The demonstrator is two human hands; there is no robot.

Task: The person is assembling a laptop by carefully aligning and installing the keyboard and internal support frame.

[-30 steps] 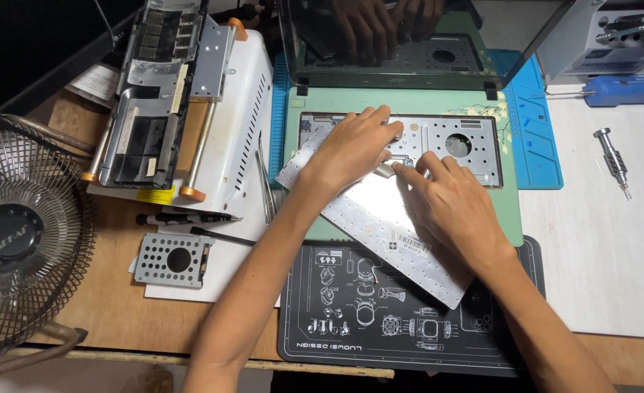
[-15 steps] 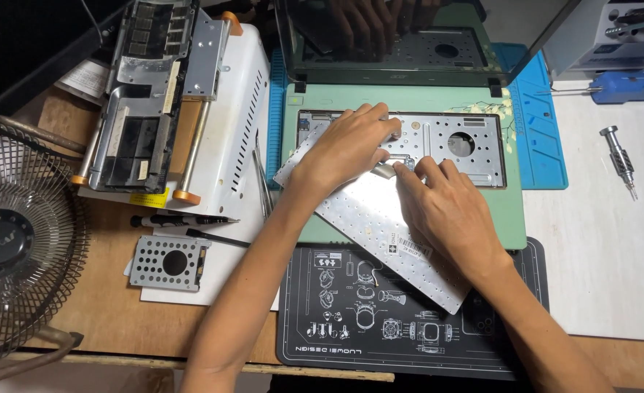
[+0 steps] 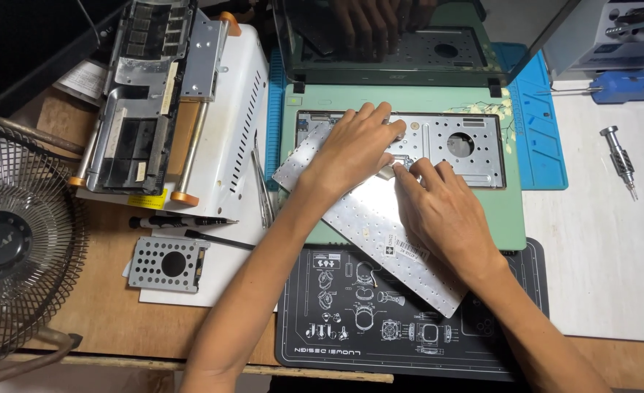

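Two hands on a loosened laptop keyboard

Nearest lies a black mat (image 3: pixel 351 320); across it and the green laptop (image 3: pixel 514 218) slants the silver keyboard (image 3: pixel 369 222), back upward. The right hand (image 3: pixel 445 215) presses it with fingers flat; the left hand (image 3: pixel 354 149), fingers spread narrowly, touches its far edge at the metal tray (image 3: pixel 474 164).

left hand (image 3: pixel 354 149) slid slightly toward the tray's middle; right hand (image 3: pixel 442 211) fingertips drawn closer to it

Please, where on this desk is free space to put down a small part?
Most free: the white surface right of the green laptop, below the screwdriver. Also the bare wood under the perforated metal bracket. Crowded: around both hands on the flipped keyboard.
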